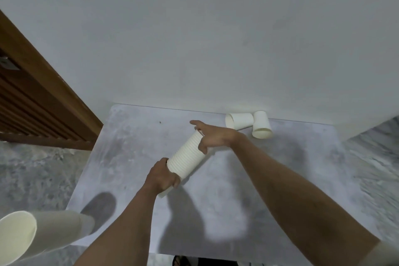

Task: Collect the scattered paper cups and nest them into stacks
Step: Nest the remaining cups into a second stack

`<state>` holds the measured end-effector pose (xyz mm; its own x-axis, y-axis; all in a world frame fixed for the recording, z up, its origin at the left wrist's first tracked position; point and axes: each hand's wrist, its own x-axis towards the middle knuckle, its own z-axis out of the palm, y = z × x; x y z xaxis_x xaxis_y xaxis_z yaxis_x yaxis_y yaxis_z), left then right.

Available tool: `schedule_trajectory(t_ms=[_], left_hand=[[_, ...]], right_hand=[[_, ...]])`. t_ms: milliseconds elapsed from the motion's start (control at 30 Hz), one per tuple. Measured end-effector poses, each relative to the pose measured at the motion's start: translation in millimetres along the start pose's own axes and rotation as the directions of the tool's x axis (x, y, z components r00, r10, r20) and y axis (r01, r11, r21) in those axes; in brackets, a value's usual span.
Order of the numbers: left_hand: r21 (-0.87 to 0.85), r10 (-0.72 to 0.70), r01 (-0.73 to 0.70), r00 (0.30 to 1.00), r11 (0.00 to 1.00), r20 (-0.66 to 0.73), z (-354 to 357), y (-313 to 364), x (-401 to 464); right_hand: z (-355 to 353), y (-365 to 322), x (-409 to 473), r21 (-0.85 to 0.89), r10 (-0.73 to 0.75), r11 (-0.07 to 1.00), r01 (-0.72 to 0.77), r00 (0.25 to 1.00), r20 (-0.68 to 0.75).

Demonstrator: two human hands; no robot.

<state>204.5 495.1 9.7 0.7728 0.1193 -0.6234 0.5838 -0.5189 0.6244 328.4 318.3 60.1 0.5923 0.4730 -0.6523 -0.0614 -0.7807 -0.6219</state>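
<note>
Blurred cup stack [43, 233] lies near left; over the worktop [129, 136], left hand [162, 176] grips a light, crushable stack [186, 155] at its base, right hand [212, 135] apparently pinching the top. Two cups [250, 123] lie far right.

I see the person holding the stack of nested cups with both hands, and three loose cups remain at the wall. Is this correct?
Not quite. The head view shows two loose cups at the wall, not three: one lying on its side and one mouth-down. The rest holds: the left hand and right hand both hold the stack of nested cups.
</note>
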Motion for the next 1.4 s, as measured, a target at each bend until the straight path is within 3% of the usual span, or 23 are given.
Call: schedule_trajectory(t_ms=[67,133,233,300,400,733,800,833,900,933,1000,1067,1200,1333,1400], left_hand=[[-0.038,0.004,-0.003,1.000,0.999,0.026,4.9,1.3,0.9],[-0.069,0.006,-0.002,0.999,0.998,0.048,8.9,4.0,4.3],[-0.097,0.010,-0.004,0.998,0.995,0.067,14.2,8.0,10.2],[-0.127,0.000,0.009,0.998,0.992,0.069,17.1,8.4,13.4],[-0.156,-0.024,0.034,0.997,0.987,0.071,22.0,8.2,15.0],[-0.168,-0.084,0.090,0.996,0.982,0.041,18.5,7.5,24.2],[-0.174,-0.081,0.086,0.996,0.981,0.034,17.3,5.9,21.5],[-0.171,-0.083,0.088,0.996,0.981,0.033,17.1,4.7,19.8],[-0.170,-0.085,0.090,0.996,0.981,0.035,17.4,2.1,15.9],[-0.175,-0.085,0.090,0.996,0.980,0.037,18.0,0.4,13.8],[-0.175,-0.083,0.088,0.996,0.981,0.038,19.6,-1.5,8.9],[-0.175,-0.081,0.086,0.996,0.981,0.034,22.4,-2.5,6.1],[-0.144,-0.049,0.057,0.997,0.988,0.060,32.6,3.0,2.6],[-0.158,-0.033,0.046,0.996,0.986,0.085,47.4,11.1,1.8],[-0.143,-0.022,0.036,0.995,0.989,0.100,54.6,12.2,2.8]], right_hand=[[-18.0,6.9,-3.0,0.241,0.013,0.970,0.012,0.995,-0.100],[-40.4,20.8,-1.7,0.311,0.067,0.950,0.031,0.952,-0.300],[-65.7,55.7,7.5,-0.019,0.077,0.995,-0.098,0.878,-0.473],[-72.4,79.2,17.0,-0.264,0.076,0.938,-0.226,0.876,-0.476],[-71.0,105.5,35.7,-0.495,0.020,0.811,-0.313,0.859,-0.512],[-32.2,107.2,80.0,-0.722,-0.151,0.632,-0.284,0.868,-0.473],[-25.3,102.8,80.2,-0.641,-0.140,0.722,-0.259,0.853,-0.502],[-25.1,99.8,79.6,-0.519,-0.104,0.824,-0.228,0.840,-0.533],[-32.6,88.6,73.0,-0.112,0.020,0.988,-0.104,0.813,-0.582],[-39.1,82.3,67.8,0.101,0.078,0.995,-0.022,0.807,-0.585],[-50.2,69.3,49.7,0.430,0.146,0.892,0.136,0.815,-0.561],[-54.5,58.7,26.6,0.610,0.159,0.761,0.221,0.848,-0.505],[-40.3,55.8,-13.2,0.644,0.142,0.751,0.147,0.916,-0.374],[-18.7,71.7,-34.1,0.467,0.104,0.884,-0.028,0.985,-0.138],[-14.9,81.9,-38.5,0.461,0.103,0.886,-0.055,0.991,-0.080]])
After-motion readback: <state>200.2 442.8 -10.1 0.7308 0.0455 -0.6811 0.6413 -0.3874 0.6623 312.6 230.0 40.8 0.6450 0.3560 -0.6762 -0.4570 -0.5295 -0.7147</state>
